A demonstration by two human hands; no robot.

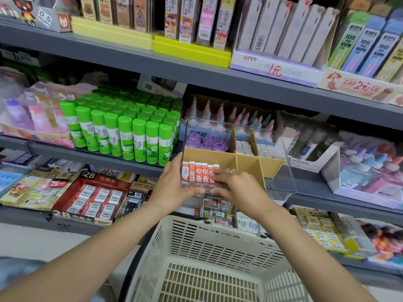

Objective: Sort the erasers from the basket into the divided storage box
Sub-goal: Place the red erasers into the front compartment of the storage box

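Note:
A clear divided storage box (281, 171) with tan cardboard partitions sits on the middle shelf edge. Its front-left compartment holds a row of orange-and-white erasers (199, 172). Purple items (207, 141) fill the back-left compartment and white erasers (245, 147) the back ones. My left hand (172, 184) grips the box's front-left corner from outside. My right hand (235, 184) reaches over the front wall, its fingers resting on the right end of the orange eraser row; whether it pinches one is hidden. The cream plastic basket (209, 258) stands below, its visible floor bare.
Green glue sticks (122, 131) stand left of the box. Eraser packs in a red carton (93, 199) lie on the lower shelf at left, more eraser boxes (220, 212) under the storage box. Pencil-lead displays (277, 40) fill the upper shelf.

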